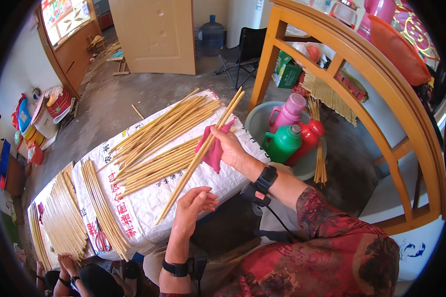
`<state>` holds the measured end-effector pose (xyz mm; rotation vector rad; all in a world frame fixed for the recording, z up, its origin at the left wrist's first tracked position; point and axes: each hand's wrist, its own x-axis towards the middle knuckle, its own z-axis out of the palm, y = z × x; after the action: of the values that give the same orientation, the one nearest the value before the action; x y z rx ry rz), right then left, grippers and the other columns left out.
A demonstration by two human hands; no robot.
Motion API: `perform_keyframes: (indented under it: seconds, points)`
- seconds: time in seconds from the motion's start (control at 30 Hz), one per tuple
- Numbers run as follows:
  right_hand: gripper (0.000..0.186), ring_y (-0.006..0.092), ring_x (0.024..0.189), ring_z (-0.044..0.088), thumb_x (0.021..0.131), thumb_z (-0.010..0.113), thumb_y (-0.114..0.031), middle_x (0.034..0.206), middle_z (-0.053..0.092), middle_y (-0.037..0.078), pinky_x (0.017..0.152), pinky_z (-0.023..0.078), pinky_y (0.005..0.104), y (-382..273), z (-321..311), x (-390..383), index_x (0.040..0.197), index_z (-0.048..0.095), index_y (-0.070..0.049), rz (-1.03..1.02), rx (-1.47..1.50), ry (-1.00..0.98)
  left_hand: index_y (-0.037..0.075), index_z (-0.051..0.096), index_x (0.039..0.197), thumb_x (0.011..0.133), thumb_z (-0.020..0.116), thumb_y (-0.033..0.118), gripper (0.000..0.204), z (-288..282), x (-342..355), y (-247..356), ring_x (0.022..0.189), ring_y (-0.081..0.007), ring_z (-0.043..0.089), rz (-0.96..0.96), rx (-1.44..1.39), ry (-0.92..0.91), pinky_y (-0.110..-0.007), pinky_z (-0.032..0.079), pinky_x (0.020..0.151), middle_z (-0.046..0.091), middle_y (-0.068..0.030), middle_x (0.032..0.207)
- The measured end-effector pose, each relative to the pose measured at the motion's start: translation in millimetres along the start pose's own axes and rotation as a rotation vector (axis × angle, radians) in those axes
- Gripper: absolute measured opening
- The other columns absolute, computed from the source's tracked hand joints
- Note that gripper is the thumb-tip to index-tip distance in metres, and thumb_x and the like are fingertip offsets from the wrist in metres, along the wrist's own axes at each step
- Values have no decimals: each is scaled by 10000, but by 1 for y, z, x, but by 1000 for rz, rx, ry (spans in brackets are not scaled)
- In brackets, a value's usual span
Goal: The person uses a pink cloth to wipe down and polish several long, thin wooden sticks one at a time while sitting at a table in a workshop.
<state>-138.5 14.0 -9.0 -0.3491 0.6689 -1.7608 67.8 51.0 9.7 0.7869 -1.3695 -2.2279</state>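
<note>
My right hand [227,144] grips a pink cloth [213,154] wrapped about a couple of long tan stalks [189,172], which slant from upper right to lower left. My left hand [193,204] is just below them, palm turned inward and fingers loosely bent apart, with nothing in it. Beneath lies a white woven sack [148,210] spread as a work surface. On it rest a large pile of stalks [168,121], a smaller pile [156,168] partly behind the held stalks, and a neat row [103,210] further left.
Red-handled scissors [100,241] lie by the left row. Beyond is a woven stalk mat [64,213], with another person's hands [67,265] at its near edge. To my right stand a basin [255,121] with pink, green and red flasks and a wooden frame [376,119].
</note>
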Motion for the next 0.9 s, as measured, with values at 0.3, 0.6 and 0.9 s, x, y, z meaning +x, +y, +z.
perform_keyframes:
  seconds: [0.3, 0.6, 0.9]
  points:
    - [104, 167, 694, 568, 804, 552, -158, 756, 561, 50, 649, 488, 312, 16, -6, 15, 846, 519, -69, 146, -77, -39, -18, 484, 965, 819, 503, 196, 259, -30, 5, -11, 604, -202, 554, -10, 758, 236, -289, 438, 561, 558, -112, 707]
    - [375, 175, 961, 501, 867, 404, -357, 1027, 525, 68, 864, 390, 327, -13, -5, 1, 1066, 452, -43, 287, 56, -107, 29, 524, 896, 831, 480, 167, 159, -33, 27, 3, 421, -37, 375, 25, 134, 461, -198, 285, 351, 470, 13, 590]
    - [431, 181, 1010, 481, 874, 358, -388, 1094, 505, 70, 897, 362, 332, 5, 0, -22, 1123, 425, -43, 312, 102, -172, 20, 479, 900, 737, 629, 195, 283, -3, 53, -3, 395, -40, 350, 148, 214, 404, -194, 281, 330, 446, 11, 599]
